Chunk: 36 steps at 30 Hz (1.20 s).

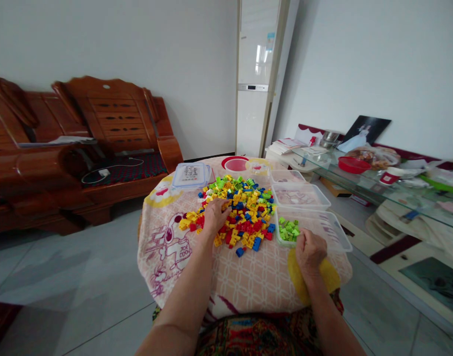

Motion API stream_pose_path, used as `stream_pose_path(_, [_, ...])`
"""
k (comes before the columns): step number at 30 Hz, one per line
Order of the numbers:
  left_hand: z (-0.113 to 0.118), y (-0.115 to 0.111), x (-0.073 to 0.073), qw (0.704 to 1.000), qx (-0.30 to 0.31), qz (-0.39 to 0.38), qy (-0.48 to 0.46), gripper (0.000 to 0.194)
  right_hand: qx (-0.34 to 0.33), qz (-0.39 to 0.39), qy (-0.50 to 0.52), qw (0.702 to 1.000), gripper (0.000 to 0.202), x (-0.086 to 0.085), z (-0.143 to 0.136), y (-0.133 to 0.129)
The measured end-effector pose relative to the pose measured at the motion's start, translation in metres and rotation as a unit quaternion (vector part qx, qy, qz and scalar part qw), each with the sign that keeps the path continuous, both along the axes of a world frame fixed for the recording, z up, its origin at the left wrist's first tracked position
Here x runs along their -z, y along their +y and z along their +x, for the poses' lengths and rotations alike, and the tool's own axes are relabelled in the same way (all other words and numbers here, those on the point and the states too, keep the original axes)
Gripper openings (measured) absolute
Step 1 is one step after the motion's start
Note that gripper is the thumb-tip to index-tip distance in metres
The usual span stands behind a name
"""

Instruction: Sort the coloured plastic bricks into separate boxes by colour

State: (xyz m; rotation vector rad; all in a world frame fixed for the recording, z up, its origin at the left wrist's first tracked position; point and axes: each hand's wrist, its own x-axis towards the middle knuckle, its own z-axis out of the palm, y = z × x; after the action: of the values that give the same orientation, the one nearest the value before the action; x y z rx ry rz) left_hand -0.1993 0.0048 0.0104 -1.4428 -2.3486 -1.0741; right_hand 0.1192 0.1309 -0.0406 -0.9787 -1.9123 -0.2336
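Observation:
A heap of small building blocks (249,212) in yellow, red, blue and green lies on the cloth-covered round table (249,277). My left hand (216,215) reaches over the heap's left side, its fingers bent down among the blocks; whether they grip one is hidden. At the front edge of the nearest clear plastic box (323,230) is my right hand (311,248), its fingers curled closed; what they hold, if anything, cannot be made out. Light green blocks (289,229) fill the left part of that box.
Two more clear boxes, a middle one (300,196) and a farther one (287,176), stand behind the nearest. Stacked lids (191,175) lie at the back left, a red round dish (235,163) at the back. A cluttered glass shelf (408,198) stands right, a wooden bench (115,118) left.

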Motion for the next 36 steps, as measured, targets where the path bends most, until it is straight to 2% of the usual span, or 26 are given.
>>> stream_pose_path(6, [-0.002,0.003,0.005,1.0,-0.019,-0.013,-0.01,0.031,0.002,-0.024,-0.002,1.0,0.026,-0.001,0.0,-0.001])
stream_pose_path(11, [0.002,0.005,0.005,0.999,-0.036,0.004,-0.012,0.04,0.003,-0.01,-0.002,1.0,0.026,0.001,0.0,-0.001])
stream_pose_path(13, [0.008,0.01,0.002,1.0,-0.009,0.021,-0.007,0.045,0.002,-0.001,0.001,1.0,0.026,0.001,0.0,0.0])
stream_pose_path(16, [0.019,0.026,-0.004,0.997,0.069,0.031,0.007,0.045,0.003,-0.004,-0.001,1.0,0.027,0.002,0.0,0.0])
stream_pose_path(19, [0.032,0.041,-0.006,0.99,0.139,-0.012,0.027,0.043,0.007,-0.01,-0.002,1.0,0.027,0.002,0.0,0.0])
stream_pose_path(22, [0.042,0.046,-0.005,0.984,0.156,-0.073,0.037,0.039,0.006,-0.009,-0.001,1.0,0.027,0.002,0.0,0.0])
stream_pose_path(28, [0.05,0.032,-0.008,0.987,0.12,-0.105,0.028,0.022,0.002,0.009,-0.001,1.0,0.025,0.002,0.0,0.0])
stream_pose_path(31, [0.045,0.025,-0.01,0.991,0.087,-0.097,0.003,0.018,0.001,0.006,0.0,1.0,0.025,0.002,0.0,0.0])
stream_pose_path(36, [0.032,0.017,-0.003,0.996,0.005,-0.08,-0.029,0.018,0.001,0.013,0.0,1.0,0.026,0.001,-0.001,-0.001])
